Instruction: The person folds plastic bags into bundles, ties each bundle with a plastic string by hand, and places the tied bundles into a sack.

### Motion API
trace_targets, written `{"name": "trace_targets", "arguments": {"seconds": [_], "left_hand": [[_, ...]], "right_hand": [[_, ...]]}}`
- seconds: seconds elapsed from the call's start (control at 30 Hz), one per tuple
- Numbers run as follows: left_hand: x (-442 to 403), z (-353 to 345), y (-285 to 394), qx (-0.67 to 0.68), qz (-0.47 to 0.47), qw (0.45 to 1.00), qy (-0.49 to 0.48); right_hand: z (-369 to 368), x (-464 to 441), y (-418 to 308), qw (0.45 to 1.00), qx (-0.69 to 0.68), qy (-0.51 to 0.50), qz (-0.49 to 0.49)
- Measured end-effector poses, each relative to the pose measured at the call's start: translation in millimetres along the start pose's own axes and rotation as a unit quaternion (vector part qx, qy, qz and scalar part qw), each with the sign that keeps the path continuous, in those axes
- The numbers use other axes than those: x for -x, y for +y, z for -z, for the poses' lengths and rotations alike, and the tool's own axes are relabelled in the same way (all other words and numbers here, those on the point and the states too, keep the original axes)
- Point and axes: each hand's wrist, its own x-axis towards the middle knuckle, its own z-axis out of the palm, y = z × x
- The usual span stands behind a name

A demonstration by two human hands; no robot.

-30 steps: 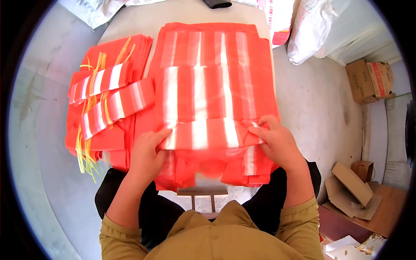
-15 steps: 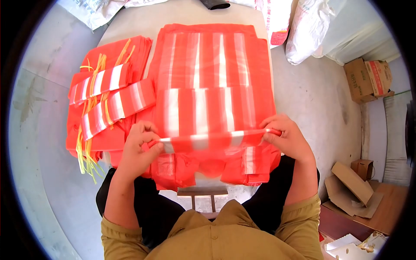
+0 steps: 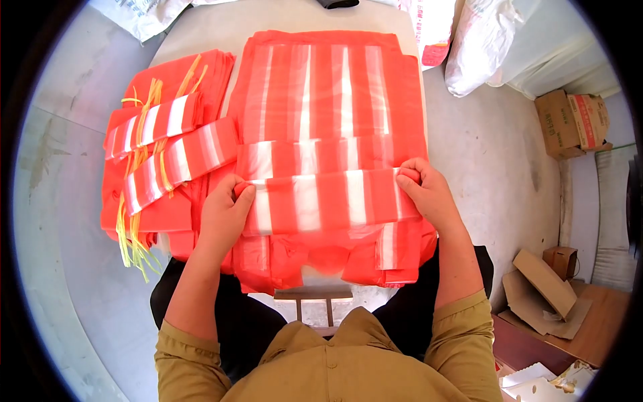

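Observation:
A stack of red-and-white striped plastic carrier bags lies in front of me, its handle ends toward my body. Across its near half runs a folded striped band of a plastic bag. My left hand is closed on the left end of the band's far edge, thumb on top. At the right end, my right hand pinches the same edge between thumb and fingers. The edge is stretched straight between both hands. Beneath and nearer to me, the bag handles stick out on both sides of a cutout.
To the left sits another pile of red bags, topped by two folded striped bundles and loose yellow ties. White sacks stand at the far right. Cardboard boxes and an opened carton lie right of the table.
Both hands have moved away from my body, carrying the gripped edge up the stack. The striped band now lies flatter and shows wider. The left pile stays put.

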Motion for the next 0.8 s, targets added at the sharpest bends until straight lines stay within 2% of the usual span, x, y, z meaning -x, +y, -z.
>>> {"name": "trace_targets", "arguments": {"seconds": [0.1,0.2,0.3,0.33,0.4,0.43,0.53,0.6,0.63,0.7,0.8], "left_hand": [[-1,-4,-3,-0.017,-0.012,1.000,0.014],[0,-4,10,-0.011,0.049,0.999,-0.003],[-1,2,33,-0.194,0.086,0.977,-0.024],[-1,1,27,-0.221,0.019,0.975,0.018],[1,-1,14,-0.271,-0.115,0.950,0.102],[2,1,16,-0.277,-0.159,0.944,0.078],[10,1,31,-0.279,-0.301,0.912,0.000],[18,-10,43,-0.257,-0.408,0.874,-0.062],[20,-16,46,-0.257,-0.403,0.874,-0.080],[23,-28,46,-0.257,-0.396,0.874,-0.117],[21,-33,37,-0.276,-0.379,0.877,-0.107]], "right_hand": [[-4,1,-2,0.998,0.043,0.024,0.025],[-9,5,-10,0.985,0.162,0.058,0.030],[-9,6,-15,0.959,0.270,0.087,0.015],[-9,6,-16,0.950,0.299,0.094,0.009],[-6,7,-9,0.923,0.331,0.145,0.133],[-6,9,-8,0.903,0.344,0.170,0.195],[-4,19,-18,0.874,0.363,0.022,0.323],[-19,29,-33,0.861,0.340,-0.047,0.376],[-26,31,-38,0.851,0.328,-0.081,0.401],[-33,30,-32,0.857,0.324,-0.092,0.390],[-33,26,-27,0.858,0.331,-0.107,0.378]]}}
